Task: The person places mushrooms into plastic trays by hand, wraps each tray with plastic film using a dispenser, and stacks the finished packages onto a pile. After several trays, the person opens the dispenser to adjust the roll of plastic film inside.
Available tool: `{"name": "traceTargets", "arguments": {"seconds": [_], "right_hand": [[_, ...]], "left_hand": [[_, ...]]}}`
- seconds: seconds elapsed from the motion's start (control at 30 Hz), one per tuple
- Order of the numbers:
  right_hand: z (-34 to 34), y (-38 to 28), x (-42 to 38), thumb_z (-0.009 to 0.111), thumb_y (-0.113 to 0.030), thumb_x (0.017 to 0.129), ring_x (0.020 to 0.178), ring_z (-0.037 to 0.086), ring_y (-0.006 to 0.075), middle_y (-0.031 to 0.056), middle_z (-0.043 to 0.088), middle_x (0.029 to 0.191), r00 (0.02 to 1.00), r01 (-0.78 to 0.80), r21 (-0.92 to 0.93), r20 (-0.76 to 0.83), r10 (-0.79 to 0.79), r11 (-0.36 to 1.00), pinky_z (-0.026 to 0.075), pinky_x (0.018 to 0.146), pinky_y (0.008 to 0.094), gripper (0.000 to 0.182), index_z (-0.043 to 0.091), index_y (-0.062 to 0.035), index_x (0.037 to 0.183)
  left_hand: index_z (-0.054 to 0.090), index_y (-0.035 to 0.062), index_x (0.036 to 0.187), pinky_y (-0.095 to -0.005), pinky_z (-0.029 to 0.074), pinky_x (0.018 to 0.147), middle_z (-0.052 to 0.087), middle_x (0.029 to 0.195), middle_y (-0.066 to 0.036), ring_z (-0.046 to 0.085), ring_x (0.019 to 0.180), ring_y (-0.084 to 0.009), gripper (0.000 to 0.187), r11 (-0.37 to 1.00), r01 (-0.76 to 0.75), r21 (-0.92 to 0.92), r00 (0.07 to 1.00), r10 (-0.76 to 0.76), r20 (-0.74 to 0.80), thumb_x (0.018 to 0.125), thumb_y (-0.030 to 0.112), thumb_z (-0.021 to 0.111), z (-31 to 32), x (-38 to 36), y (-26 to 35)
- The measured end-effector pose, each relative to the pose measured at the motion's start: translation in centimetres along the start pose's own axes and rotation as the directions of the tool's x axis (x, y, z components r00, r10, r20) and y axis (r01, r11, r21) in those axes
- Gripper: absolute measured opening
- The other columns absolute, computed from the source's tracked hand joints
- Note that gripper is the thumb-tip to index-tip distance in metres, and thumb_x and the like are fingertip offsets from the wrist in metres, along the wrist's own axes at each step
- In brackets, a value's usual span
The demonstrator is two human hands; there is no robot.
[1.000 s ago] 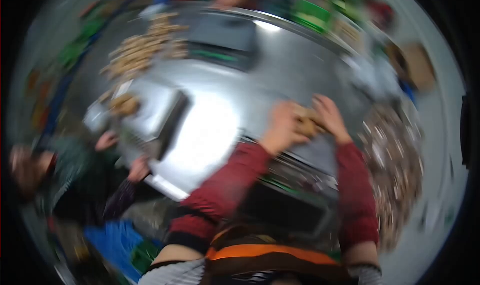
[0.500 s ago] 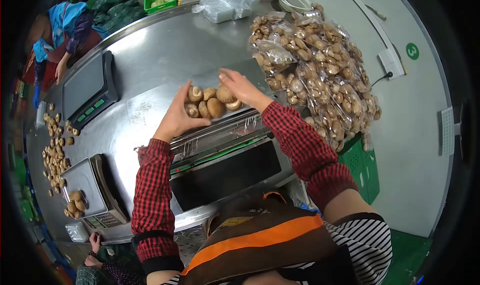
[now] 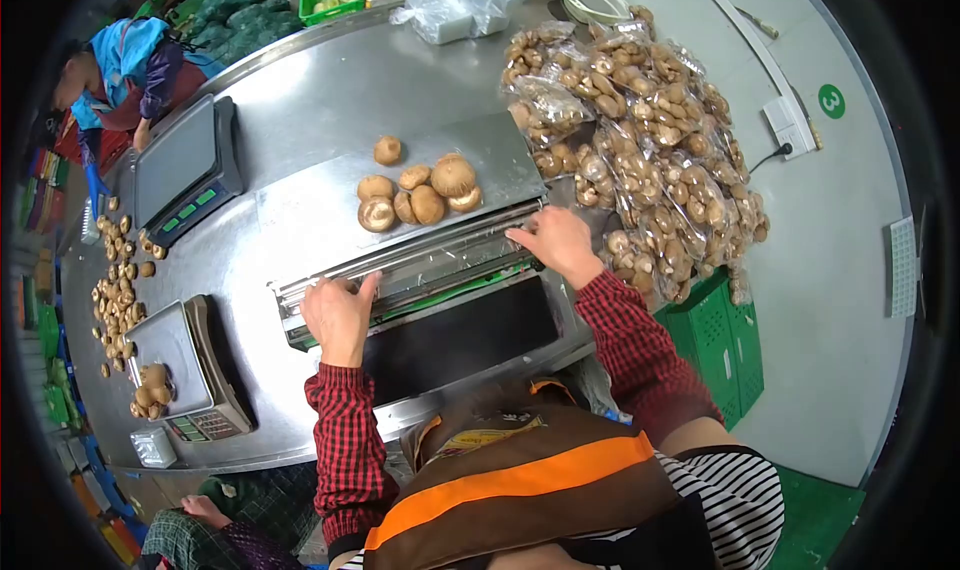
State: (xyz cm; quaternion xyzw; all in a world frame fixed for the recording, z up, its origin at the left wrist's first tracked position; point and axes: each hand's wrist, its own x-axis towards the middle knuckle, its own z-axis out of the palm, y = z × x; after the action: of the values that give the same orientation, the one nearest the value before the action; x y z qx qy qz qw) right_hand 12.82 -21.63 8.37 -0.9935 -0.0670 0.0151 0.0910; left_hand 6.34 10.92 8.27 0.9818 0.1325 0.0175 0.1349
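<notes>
My left hand rests at the left end of a film wrapping machine, its thumb apart from the fingers. Near the machine's right end is my right hand, thumb pointing left and fingers at the rail, holding nothing I can see. Clear plastic film lies across the rollers between both hands. Just beyond the rollers, several loose brown mushrooms sit together on a metal plate, with one mushroom apart behind them. A dark flat pad forms the machine's near side.
Bagged mushrooms are heaped at the right, above green crates. To the left stand two scales, one black and one silver holding mushrooms. Loose mushrooms spread along the left edge. A co-worker leans in at far left.
Both hands have left the mushrooms and come back toward me onto the machine's rollers. The mushrooms now lie looser, one apart at the back. The co-worker has shifted.
</notes>
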Motion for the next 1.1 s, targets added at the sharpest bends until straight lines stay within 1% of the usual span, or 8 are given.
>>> {"name": "traceTargets", "arguments": {"seconds": [0.1,0.17,0.3,0.43,0.53,0.8,0.93,1.1], "right_hand": [[-1.4,-0.6,1.3,0.07,-0.045,0.081,0.087,0.063,0.0308,0.0131,0.066,0.086,0.997,-0.076,0.106,0.006,0.076,0.991,0.05,0.076,0.0428,0.039,0.072,-0.0055,0.08],[-1.3,-1.8,4.3,0.071,-0.038,0.081,0.089,0.063,0.0311,0.0126,0.064,0.104,0.962,0.161,0.337,-0.266,-0.07,0.928,0.05,0.078,0.0441,0.04,0.066,-0.0062,0.105],[-0.6,-7.2,15.1,0.071,-0.038,0.084,0.11,0.058,0.0365,0.022,0.051,0.128,0.923,0.384,0.392,-0.183,-0.339,0.836,0.048,0.095,0.0411,0.067,0.046,-0.0044,0.136],[4.8,-11.1,26.1,0.073,-0.045,0.078,0.121,0.05,0.0406,0.0264,0.048,0.133,0.894,0.403,0.319,0.065,-0.444,0.858,0.044,0.101,0.0437,0.081,0.043,-0.0033,0.141],[6.8,-14.5,31.2,0.073,-0.051,0.076,0.124,0.049,0.0432,0.0289,0.041,0.14,0.659,0.518,0.286,0.467,-0.589,0.806,0.041,0.105,0.0459,0.089,0.038,-0.0069,0.145],[15.1,-18.3,41.3,0.073,-0.039,0.077,0.124,0.047,0.0411,0.0269,0.039,0.14,0.89,0.44,-0.034,0.15,-0.431,0.897,0.045,0.1,0.0477,0.077,0.042,-0.0119,0.142],[16.6,-20.4,47.0,0.07,-0.043,0.08,0.124,0.047,0.0392,0.0237,0.039,0.142,0.788,0.601,-0.113,-0.084,-0.61,0.791,0.044,0.1,0.046,0.078,0.039,-0.0126,0.145],[18.6,-25.1,52.1,0.059,-0.058,0.085,0.135,0.038,0.0389,0.018,0.026,0.155,0.818,0.457,0.036,0.376,-0.436,0.889,0.041,0.105,0.0485,0.08,0.039,-0.0124,0.147]], "left_hand": [[0.073,0.0005,0.073,-0.0441,0.045,0.073,0.064,0.073,-0.016,0.06,0.076,-0.0332,0.043,0.998,-0.024,-0.049,0.992,0.018,-0.124,0.078,0.043,0.074,0.0,-0.2,-1.1],[0.071,-0.0011,0.073,-0.044,0.044,0.073,0.063,0.072,-0.015,0.059,0.075,-0.0329,0.04,0.994,-0.078,-0.081,0.965,0.055,-0.257,0.079,0.038,0.075,-0.5,0.1,-1.5],[0.067,-0.0035,0.079,-0.0371,0.046,0.069,0.061,0.074,-0.014,0.059,0.07,-0.0268,0.021,0.848,-0.055,-0.526,0.97,-0.079,-0.228,0.083,0.016,0.074,-2.9,1.2,-0.3],[0.066,-0.0044,0.082,-0.0312,0.046,0.069,0.061,0.074,-0.01,0.058,0.071,-0.0191,0.011,0.741,-0.043,-0.67,0.949,-0.179,-0.26,0.083,0.005,0.071,-3.8,0.5,-2.6],[0.066,-0.0032,0.082,-0.0293,0.044,0.065,0.06,0.074,-0.008,0.055,0.067,-0.0164,0.008,0.766,0.115,-0.632,0.886,-0.367,-0.284,0.084,0.004,0.069,-2.8,-0.7,-7.2],[0.061,-0.0001,0.092,-0.0238,0.039,0.066,0.055,0.079,0.0,0.047,0.072,-0.0081,0.017,0.515,0.404,-0.756,0.555,-0.795,-0.245,0.098,0.016,0.059,-2.6,-3.6,-14.4],[0.06,0.0017,0.093,-0.0239,0.035,0.063,0.05,0.075,0.0,0.042,0.069,-0.0078,0.019,0.494,0.425,-0.759,0.513,-0.822,-0.248,0.098,0.019,0.059,-1.2,-2.1,-14.7],[0.057,-0.0035,0.106,-0.0264,0.044,0.071,0.062,0.087,-0.007,0.055,0.077,-0.0132,0.02,0.536,0.497,-0.683,0.596,-0.783,-0.181,0.098,0.015,0.057,-2.1,-0.9,-13.9]]}}
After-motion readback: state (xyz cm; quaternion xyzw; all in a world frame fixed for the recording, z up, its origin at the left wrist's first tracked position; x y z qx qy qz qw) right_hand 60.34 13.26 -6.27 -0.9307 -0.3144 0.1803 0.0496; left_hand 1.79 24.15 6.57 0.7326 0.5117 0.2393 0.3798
